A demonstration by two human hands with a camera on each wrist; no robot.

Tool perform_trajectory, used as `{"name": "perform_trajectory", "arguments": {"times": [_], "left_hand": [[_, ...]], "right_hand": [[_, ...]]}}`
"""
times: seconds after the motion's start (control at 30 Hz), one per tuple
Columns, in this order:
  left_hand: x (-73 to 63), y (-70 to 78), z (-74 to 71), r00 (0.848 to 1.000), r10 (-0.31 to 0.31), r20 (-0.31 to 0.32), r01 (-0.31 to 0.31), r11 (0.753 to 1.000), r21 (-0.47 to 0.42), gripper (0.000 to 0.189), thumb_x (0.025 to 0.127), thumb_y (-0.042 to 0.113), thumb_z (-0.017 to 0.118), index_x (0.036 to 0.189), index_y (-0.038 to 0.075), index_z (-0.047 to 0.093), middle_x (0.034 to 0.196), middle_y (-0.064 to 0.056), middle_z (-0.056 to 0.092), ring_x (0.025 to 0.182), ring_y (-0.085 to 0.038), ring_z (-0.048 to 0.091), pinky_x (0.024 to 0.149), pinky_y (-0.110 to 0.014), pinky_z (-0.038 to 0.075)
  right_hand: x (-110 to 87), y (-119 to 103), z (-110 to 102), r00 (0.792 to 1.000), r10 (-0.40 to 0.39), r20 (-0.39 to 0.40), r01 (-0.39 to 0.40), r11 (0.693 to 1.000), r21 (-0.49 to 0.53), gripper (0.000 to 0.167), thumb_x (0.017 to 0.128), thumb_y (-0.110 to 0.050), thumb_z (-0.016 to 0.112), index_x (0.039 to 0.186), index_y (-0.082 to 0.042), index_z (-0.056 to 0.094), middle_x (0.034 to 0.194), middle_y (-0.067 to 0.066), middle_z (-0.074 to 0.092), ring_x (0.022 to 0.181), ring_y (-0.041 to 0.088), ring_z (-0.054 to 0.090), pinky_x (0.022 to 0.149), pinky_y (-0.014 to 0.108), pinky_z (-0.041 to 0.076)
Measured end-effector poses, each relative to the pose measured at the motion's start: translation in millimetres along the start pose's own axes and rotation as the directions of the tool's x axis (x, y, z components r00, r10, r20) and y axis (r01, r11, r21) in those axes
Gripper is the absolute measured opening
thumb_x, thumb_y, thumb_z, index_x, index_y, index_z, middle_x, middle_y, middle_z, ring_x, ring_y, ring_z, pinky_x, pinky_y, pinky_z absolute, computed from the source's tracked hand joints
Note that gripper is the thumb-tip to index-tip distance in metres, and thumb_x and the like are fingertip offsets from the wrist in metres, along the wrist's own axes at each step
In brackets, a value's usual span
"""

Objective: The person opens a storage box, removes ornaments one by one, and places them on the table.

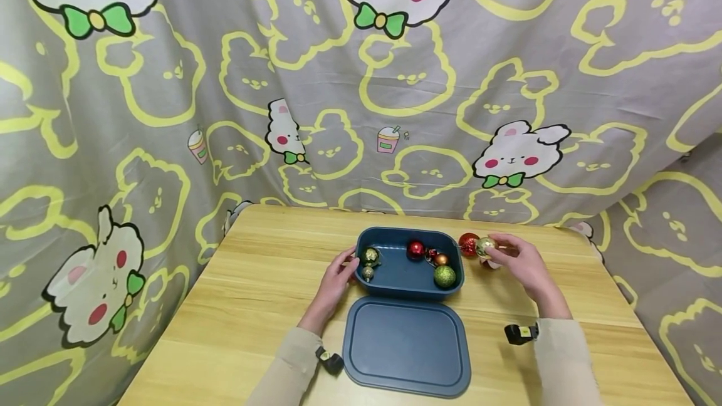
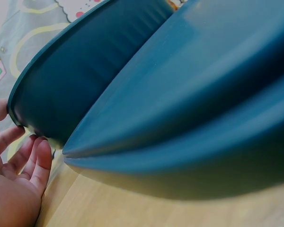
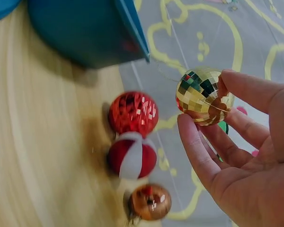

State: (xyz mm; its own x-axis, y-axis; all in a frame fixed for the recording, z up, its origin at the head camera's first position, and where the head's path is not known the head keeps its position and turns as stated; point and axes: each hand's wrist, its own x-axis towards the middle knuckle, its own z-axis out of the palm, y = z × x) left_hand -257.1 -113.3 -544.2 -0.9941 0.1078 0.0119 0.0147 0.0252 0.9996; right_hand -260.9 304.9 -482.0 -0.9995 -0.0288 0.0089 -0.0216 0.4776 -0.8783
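several ornaments (image 1: 444, 277) in blue box (image 1: 397, 271) | right hand (image 1: 524, 265) pinches gold ball (image 3: 203, 97)

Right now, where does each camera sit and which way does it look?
Head: on the head, facing forward and down at the box and lid; left hand, right hand and sleeves show.
Left wrist: worn there, facing the box and lid; only the left hand shows.
Right wrist: worn there, facing the gold ball; only the right hand, pinching it, shows.
Head and right wrist share that ball and box.
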Motion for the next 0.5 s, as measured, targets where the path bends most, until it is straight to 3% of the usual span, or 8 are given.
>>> {"name": "perform_trajectory", "arguments": {"times": [0.2,0.5], "left_hand": [[-1.5,0.7,0.6,1.0,-0.006,-0.005,0.006,1.0,0.008,0.049,0.107,0.021,0.059,0.151,0.001,0.051,0.124,-0.015,0.056,0.088,-0.014,0.056,0.08,-0.033,0.055],[-0.9,2.6,1.3,1.0,-0.013,-0.007,0.013,1.0,0.015,0.048,0.107,0.021,0.058,0.15,0.002,0.051,0.124,-0.015,0.055,0.088,-0.014,0.056,0.081,-0.034,0.054]], "right_hand": [[-6.2,16.2,-18.1,1.0,0.006,-0.016,-0.005,1.0,0.002,0.063,0.103,-0.034,0.065,0.149,0.006,0.048,0.139,0.028,0.054,0.095,-0.002,0.065,0.082,0.019,0.056],[-14.4,32.4,-46.0,0.999,0.029,-0.042,-0.031,0.998,-0.045,0.068,0.104,-0.037,0.062,0.152,0.006,0.043,0.149,0.034,0.044,0.093,-0.019,0.052,0.08,0.011,0.052]]}}
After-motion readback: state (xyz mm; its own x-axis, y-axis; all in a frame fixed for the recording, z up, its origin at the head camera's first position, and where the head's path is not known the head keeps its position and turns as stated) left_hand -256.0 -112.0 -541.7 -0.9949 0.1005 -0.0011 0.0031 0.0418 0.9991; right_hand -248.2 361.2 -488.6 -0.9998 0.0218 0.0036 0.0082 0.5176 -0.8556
